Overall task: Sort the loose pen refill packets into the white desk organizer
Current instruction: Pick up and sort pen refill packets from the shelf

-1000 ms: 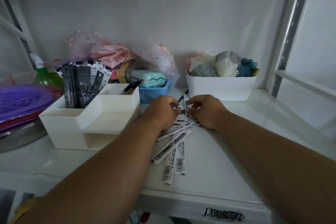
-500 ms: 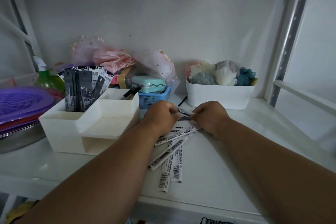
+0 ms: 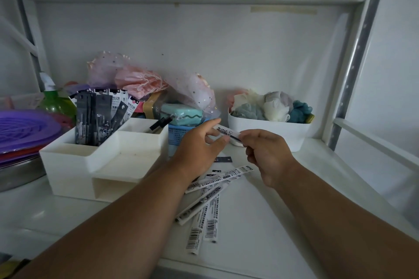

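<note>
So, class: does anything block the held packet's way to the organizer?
Nothing visible does. Both hands pinch the packet in the air, just right of the organizer, whose open tops face up.

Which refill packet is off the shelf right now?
The refill packet pinched between left hand and right hand; the other packets lie on the shelf.

One refill packet (image 3: pixel 226 133), narrow and white with black print, is lifted off the shelf, tilted, pinched at both ends. Loose packets (image 3: pixel 210 197) lie fanned and overlapping on the shelf, barcodes up. White organizer (image 3: pixel 74 165) stands left, dark packets (image 3: pixel 95 118) upright in its back-left compartment.
</note>
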